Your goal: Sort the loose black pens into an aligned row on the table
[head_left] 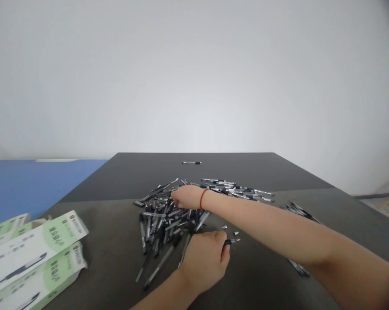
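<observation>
My left hand [205,260] is closed around a pen [230,242] with a black grip. The bare metal tip of this pen points right, and the rest of it is hidden in my fist. My right hand [188,196], with a red cord [202,199] at its wrist, reaches across to a heap of clear and black pens [162,224]. Its fingers are curled down into the heap, and what they grip, if anything, is hidden. Two small silvery pieces [236,233] lie on the table just beyond the tip of the held pen.
White and green pen boxes [63,230] are stacked at the left. Behind my right forearm lie more pens [223,183]; another group [299,209] sits to the right, partly under the arm. One lone pen [192,162] rests far back on the dark table [143,168].
</observation>
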